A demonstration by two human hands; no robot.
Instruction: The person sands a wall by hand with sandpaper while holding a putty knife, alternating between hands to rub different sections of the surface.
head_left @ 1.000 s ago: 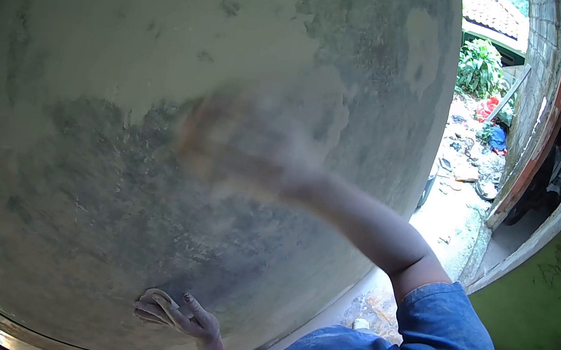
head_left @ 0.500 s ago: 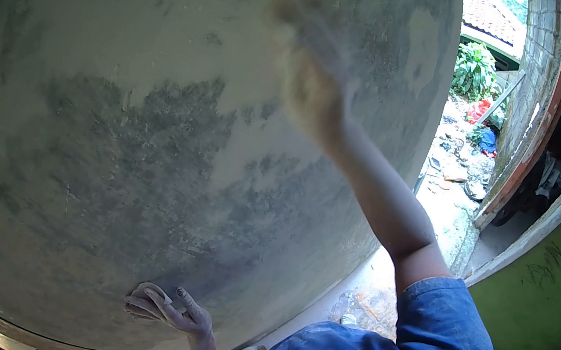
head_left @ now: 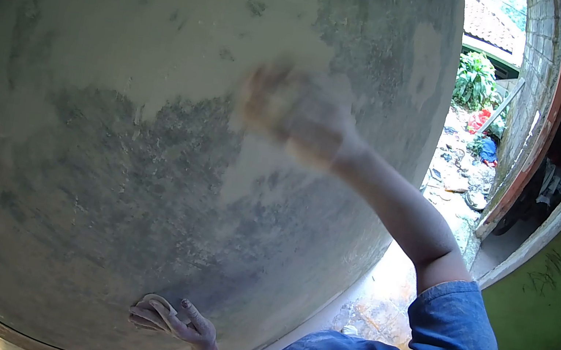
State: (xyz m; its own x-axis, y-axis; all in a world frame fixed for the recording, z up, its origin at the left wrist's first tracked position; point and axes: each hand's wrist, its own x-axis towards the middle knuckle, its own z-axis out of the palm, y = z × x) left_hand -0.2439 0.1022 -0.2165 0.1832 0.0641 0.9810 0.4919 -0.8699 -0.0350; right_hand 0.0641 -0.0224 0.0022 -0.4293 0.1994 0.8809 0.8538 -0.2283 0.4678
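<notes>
A large grey plastered wall, patched with pale and dark areas, fills most of the head view. Low on it, my left hand, coated in dust, is closed on a folded greyish sheet with its thumb raised. Whether that sheet is sandpaper or cloth I cannot make out. Higher up, my right hand is at the wall's surface, arm stretched out from a blue sleeve. Motion smears its fingers, so what they hold, if anything, does not show.
To the right, a bright gap shows rubble ground, a leafy plant and red and blue items. Beside it stands a doorway with an orange-brown frame, then a green wall. A ledge runs along the bottom left.
My right hand has swept downward across the wall. My left hand still grips the folded sheet in nearly the same place. The view has shifted slightly.
</notes>
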